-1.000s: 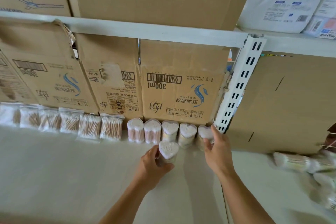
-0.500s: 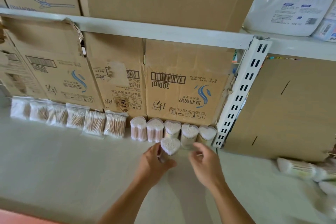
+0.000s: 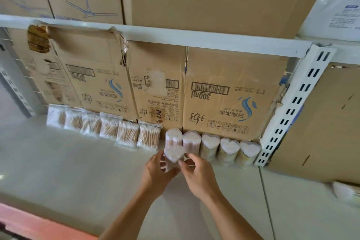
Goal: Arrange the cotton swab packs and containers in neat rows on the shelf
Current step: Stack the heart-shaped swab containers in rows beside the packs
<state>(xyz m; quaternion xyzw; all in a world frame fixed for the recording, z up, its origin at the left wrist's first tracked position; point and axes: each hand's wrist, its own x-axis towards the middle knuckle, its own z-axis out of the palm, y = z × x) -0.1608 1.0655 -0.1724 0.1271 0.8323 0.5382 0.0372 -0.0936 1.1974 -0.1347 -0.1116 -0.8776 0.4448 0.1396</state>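
Here a clear heart-shaped swab container [image 3: 174, 154] sits between both hands, left hand [image 3: 155, 173] and right hand [image 3: 196, 173] pinching its sides.

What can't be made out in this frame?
Head view only.
1. Held container: lower body covered by the left hand and right hand gripping it.
2. Packs at the right edge: cut off by the frame, blurred; count unclear.
3. Leftmost swab bags: blurred; contents indistinct.
4. White package, top right: label print too small.
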